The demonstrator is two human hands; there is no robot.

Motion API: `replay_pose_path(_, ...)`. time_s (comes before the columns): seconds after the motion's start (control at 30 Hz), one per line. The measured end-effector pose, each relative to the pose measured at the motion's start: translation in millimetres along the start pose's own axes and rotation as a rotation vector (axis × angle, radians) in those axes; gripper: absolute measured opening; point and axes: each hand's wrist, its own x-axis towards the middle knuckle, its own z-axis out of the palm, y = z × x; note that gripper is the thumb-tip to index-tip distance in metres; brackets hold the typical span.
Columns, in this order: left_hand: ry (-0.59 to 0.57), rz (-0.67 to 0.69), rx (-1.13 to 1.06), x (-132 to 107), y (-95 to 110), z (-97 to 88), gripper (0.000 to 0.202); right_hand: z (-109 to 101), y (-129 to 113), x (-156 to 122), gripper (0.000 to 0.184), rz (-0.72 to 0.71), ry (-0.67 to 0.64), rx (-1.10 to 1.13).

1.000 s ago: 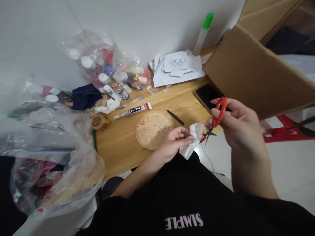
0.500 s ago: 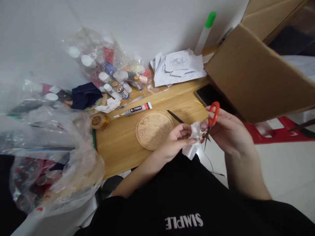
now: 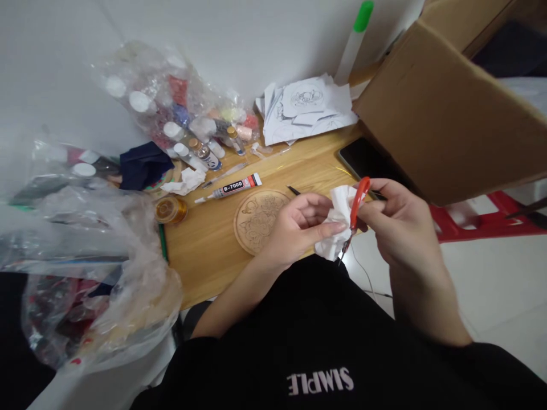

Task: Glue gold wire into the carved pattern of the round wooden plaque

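Note:
My left hand (image 3: 305, 228) pinches a crumpled white tissue (image 3: 341, 206) between thumb and fingers. Beside it, my right hand (image 3: 391, 216) is closed on small scissors with red-orange handles (image 3: 360, 199); their dark blades point down toward my lap, against the tissue. Below and left of my hands lies a round wooden disc (image 3: 256, 222) with a line drawing on it, partly hidden by my left hand and forearm. A black pointed tool (image 3: 293, 190) shows only its tip behind my left hand. The glue tube marked B-7000 (image 3: 235, 187) lies just beyond the disc.
A spool of golden thread (image 3: 171, 210) sits at the table's left, near plastic bags (image 3: 141, 239). Small bottles (image 3: 204, 152) and drawn paper sheets (image 3: 307, 108) line the back. A phone (image 3: 363, 162) lies by a large cardboard box (image 3: 444, 125) at right.
The scissors have moved left against the tissue, their blades now pointing down beside it. My right hand has closed in toward my left. The view has shifted slightly.

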Motion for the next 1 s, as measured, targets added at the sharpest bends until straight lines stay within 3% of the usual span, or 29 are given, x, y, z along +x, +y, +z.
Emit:
replay_pose_path(0.83, 0.131, 0.159, 0.381, -10.0, 4.4, 6.4, 0.028, 10.8, -0.2, -8.4, 0.03, -0.023, 0.206, -0.25)
replay_pose_path(1.0, 0.128, 0.162, 0.353, -11.0, 6.5, 9.8, 0.027, 11.6, -1.2, -8.0, 0.031, -0.013, 0.165, -0.183)
